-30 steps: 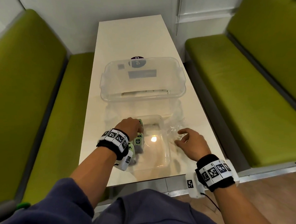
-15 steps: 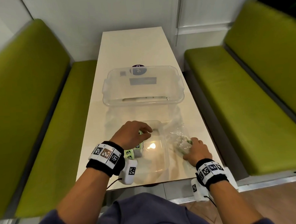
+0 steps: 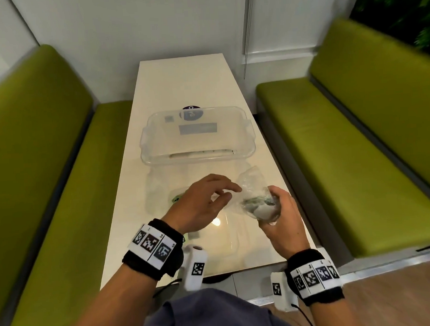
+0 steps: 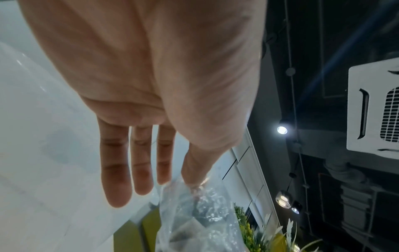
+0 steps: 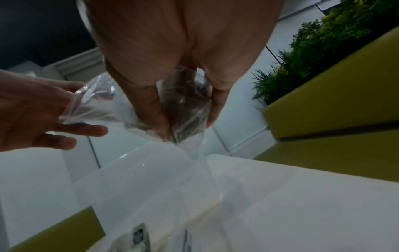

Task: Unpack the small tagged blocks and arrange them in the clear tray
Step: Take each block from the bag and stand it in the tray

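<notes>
Right hand (image 3: pixel 284 216): raised above the near right part of the counter (image 3: pixel 185 84); fingers and thumb curled round the lower part of a clear plastic bag (image 3: pixel 257 198), clamped on it. The right wrist view shows the thumb on one side of the bag and the fingers on the other.
Left hand (image 3: pixel 203 203): raised above the clear tray, fingers stretched toward the bag. In the left wrist view three fingers (image 4: pixel 117 179) lie straight and apart; the thumb and the forefinger reach the bag's open edge. Whether they pinch the film or only touch it cannot be told.
Clear plastic bag: crumpled, held off the counter between both hands; its upper part stands above the right hand's fingers.
Tagged blocks in bag (image 3: pixel 259 205): a pale and greenish clump inside the film, pressed against the right hand's fingers; the number cannot be told.
Clear tray (image 3: pixel 234 239): shallow, on the counter near the near edge, below and between the hands; a ceiling light reflects in its floor.
Tagged blocks in tray (image 3: pixel 177 198): green, at the tray's far left part, mostly hidden by the left hand.
Clear storage bin (image 3: pixel 197 158): on the counter's middle, beyond the tray, well apart from both hands.
Benches (image 3: pixel 345 141): green, one along each long side of the counter.
</notes>
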`<action>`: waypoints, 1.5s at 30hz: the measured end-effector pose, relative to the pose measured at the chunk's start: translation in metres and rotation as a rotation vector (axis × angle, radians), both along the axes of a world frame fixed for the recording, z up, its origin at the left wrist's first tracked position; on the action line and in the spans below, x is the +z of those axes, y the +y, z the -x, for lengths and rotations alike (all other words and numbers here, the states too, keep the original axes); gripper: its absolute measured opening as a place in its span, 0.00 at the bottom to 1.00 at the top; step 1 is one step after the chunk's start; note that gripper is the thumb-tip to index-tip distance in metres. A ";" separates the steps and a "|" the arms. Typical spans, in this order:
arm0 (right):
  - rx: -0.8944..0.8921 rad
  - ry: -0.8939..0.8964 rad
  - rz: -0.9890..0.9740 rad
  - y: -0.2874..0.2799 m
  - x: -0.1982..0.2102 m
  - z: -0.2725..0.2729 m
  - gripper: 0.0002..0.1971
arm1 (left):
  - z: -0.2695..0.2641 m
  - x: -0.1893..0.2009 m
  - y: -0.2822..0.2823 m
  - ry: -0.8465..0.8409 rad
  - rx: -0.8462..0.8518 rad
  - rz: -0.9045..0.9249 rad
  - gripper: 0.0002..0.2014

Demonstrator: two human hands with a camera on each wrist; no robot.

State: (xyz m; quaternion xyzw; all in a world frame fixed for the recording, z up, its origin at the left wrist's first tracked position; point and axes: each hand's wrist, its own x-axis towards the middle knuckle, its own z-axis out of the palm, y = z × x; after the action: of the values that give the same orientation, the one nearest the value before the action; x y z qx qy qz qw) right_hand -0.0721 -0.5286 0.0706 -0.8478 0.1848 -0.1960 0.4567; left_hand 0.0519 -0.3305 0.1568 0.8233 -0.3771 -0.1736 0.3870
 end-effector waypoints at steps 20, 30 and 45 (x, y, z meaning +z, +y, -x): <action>0.293 0.001 -0.043 0.027 0.052 -0.006 0.42 | -0.001 0.018 0.033 0.042 0.026 -0.170 0.17; 0.316 -0.041 -0.079 0.028 0.055 0.001 0.38 | -0.003 0.011 0.026 -0.002 -0.012 -0.227 0.22; 0.099 0.019 -0.047 0.003 0.036 0.001 0.32 | -0.014 0.006 0.030 0.240 0.149 0.020 0.11</action>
State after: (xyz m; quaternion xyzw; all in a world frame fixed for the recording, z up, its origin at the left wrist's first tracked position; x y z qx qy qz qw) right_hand -0.0731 -0.5257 0.1063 -0.8468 0.1514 -0.1607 0.4839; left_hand 0.0656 -0.3006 0.1627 0.8187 -0.2675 -0.2377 0.4492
